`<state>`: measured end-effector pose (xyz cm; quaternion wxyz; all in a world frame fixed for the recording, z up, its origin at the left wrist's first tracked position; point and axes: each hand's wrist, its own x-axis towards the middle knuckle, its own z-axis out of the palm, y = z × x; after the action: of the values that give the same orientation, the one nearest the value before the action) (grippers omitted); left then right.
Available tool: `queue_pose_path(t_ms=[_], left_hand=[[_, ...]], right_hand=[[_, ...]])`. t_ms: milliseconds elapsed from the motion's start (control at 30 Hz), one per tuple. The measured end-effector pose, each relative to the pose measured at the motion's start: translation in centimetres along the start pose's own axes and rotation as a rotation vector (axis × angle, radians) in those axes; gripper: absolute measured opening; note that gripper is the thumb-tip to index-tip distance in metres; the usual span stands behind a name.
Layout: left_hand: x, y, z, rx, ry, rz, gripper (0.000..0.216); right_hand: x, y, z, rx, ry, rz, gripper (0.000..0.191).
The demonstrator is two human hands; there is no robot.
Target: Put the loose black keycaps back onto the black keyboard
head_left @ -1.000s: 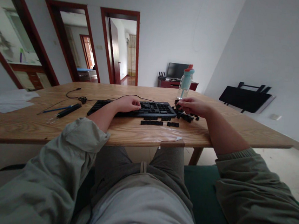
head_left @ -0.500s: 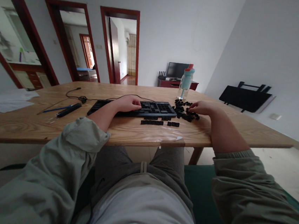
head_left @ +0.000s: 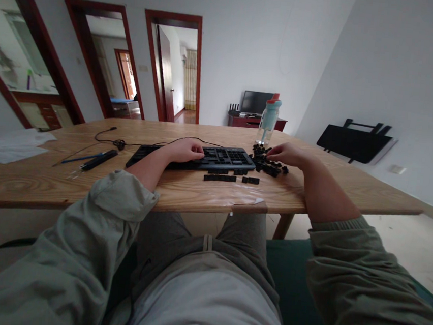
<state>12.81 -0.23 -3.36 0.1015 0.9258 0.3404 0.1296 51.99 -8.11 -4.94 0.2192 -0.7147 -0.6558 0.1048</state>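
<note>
A black keyboard [head_left: 236, 156] lies on the wooden table, with bare key sockets showing on its right part. My left hand [head_left: 185, 150] rests over its middle, fingers curled closed; what they hold, if anything, is hidden. Right of the keyboard is a loose pile of black keycaps [head_left: 273, 171]. Over that pile my right hand [head_left: 286, 155] reaches down with its fingertips pinched together among the keycaps; whether one is between them is too small to see. Nearer the table's front edge, a row of keycaps [head_left: 220, 178] and a shorter row [head_left: 250, 180] are lined up.
Behind the pile stands a clear bottle [head_left: 268, 120] with a teal and red lid. At the left lie a black tool [head_left: 100, 160], a blue pen-like stick [head_left: 81, 157], a coiled cable [head_left: 119, 144] and white paper sheets [head_left: 11, 144]. The table [head_left: 183, 192] ends close to my lap.
My right hand has shifted a little to the left over the keycap pile. The left hand stays in place on the keyboard.
</note>
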Motion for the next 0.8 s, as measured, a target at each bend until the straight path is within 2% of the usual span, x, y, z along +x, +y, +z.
queue_pose_path(t_ms=[167,433,600,800], left_hand=[[0.2,-0.2,0.0,0.013,-0.008,0.005,0.037],[-0.1,0.3,-0.2,0.035,-0.014,-0.011,0.038],[-0.1,0.3,-0.2,0.030,-0.013,-0.011,0.038],[-0.3,0.8,-0.4,0.026,-0.020,-0.013,0.037]], right_hand=[[-1.1,-1.8,0.0,0.134,-0.029,-0.041,0.042],[-1.9,-3.0,0.0,0.195,-0.062,-0.075,0.043],[-1.1,-1.9,0.1,0.094,0.006,-0.028,0.037],[0.3,0.3,0.2,-0.117,0.046,0.062,0.019]])
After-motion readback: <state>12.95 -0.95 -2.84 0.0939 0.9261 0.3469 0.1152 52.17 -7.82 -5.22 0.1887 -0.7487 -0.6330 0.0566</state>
